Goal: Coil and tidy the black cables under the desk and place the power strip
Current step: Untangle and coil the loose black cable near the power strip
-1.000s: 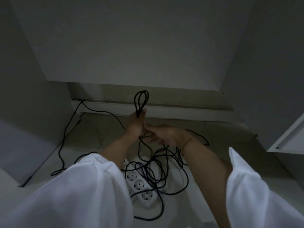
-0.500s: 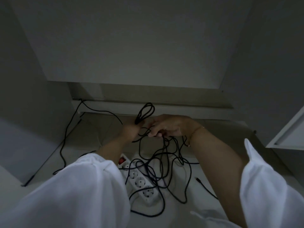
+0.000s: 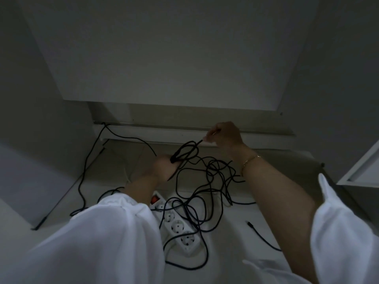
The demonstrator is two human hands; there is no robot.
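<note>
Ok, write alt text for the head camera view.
In dim light, the left hand grips a small coil of black cable while the right hand pinches its strand; loose cable lies tangled over a white power strip.

Pale baseboard (image 3: 164, 134), white drawer unit (image 3: 364, 175)

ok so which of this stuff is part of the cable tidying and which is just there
Job: left hand gripping the coiled loops; right hand pinching a strand; cable tangle on the floor; white power strip; cable along the left wall.
Just there: white cabinet at right; skirting rail at the back.
</note>
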